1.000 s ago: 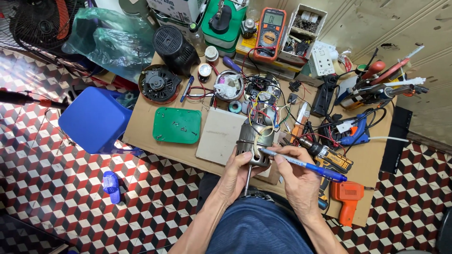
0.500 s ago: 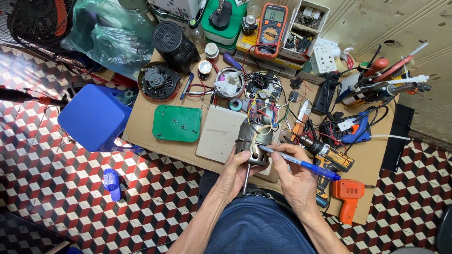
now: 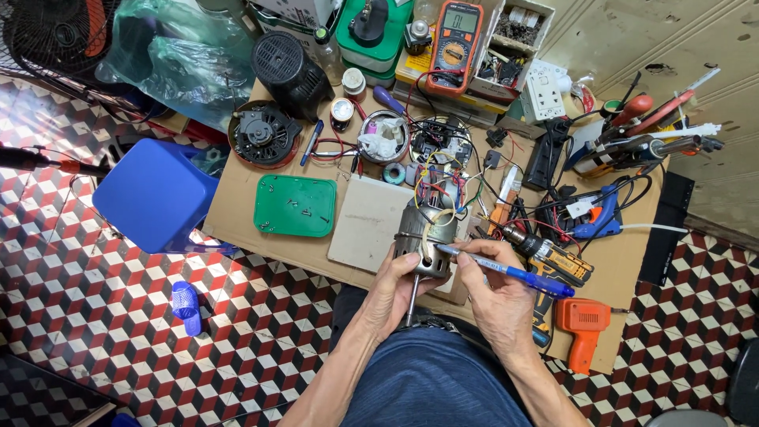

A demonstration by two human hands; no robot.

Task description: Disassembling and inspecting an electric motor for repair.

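Observation:
My left hand grips a grey electric motor by its lower body, shaft pointing down toward my lap. Coloured wires run from the motor's top to the clutter behind it. In my right hand is a blue pen, its tip touching the motor's casing on the right side. Both hands are at the near edge of a low cardboard-covered table.
On the table lie a green plastic cover, a white tile, a black fan housing, a multimeter, a power strip, a blue glue gun and an orange drill. A blue stool stands left on the chequered floor.
The pen tip has stayed on the motor while my hands shifted only slightly. The view has moved a little.

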